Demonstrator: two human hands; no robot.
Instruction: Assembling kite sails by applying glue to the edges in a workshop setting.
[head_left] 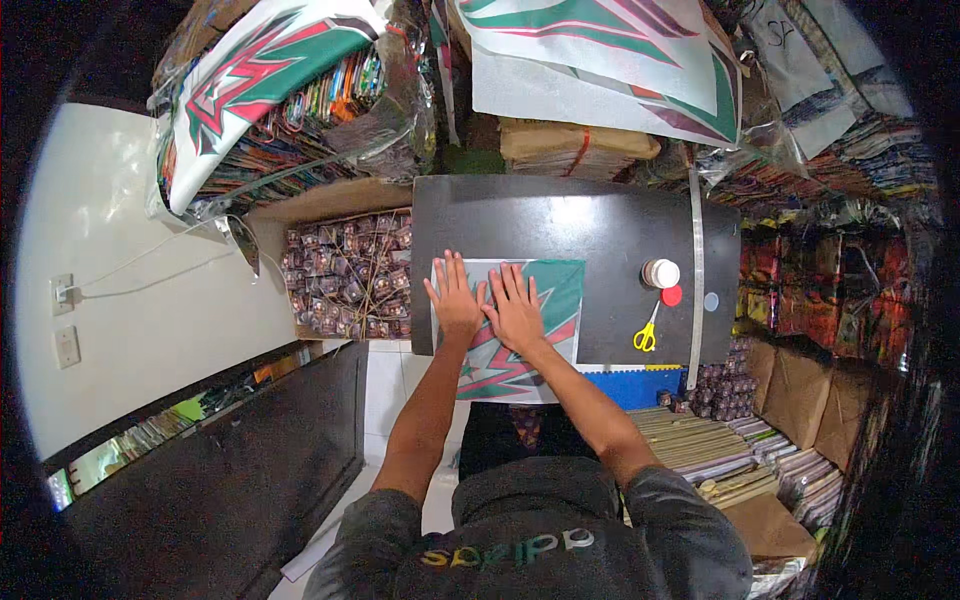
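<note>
A thin printed sheet (pixel 562 295), white with green, red and grey jagged shapes, lies on the dark table (pixel 500 215). Its near edge hangs over the table's front edge toward my body. My left hand (pixel 456 303) rests flat on the sheet's left half, fingers stretched out and pointing away from me. Beside it, my right hand (pixel 516 316) also lies flat on the sheet, fingers spread. The two thumbs are close together. Neither hand grips anything. The part of the sheet under my palms is hidden.
To the right are a white-lidded jar (pixel 660 273), a red disc (pixel 671 295), yellow-handled scissors (pixel 646 335) and a long metal ruler (pixel 696 260). A carton of small wrapped items (pixel 350 275) adjoins the table's left. Larger printed sheets (pixel 600 85) cover stacks behind. Bundled stacks (pixel 690 445) stand at near right.
</note>
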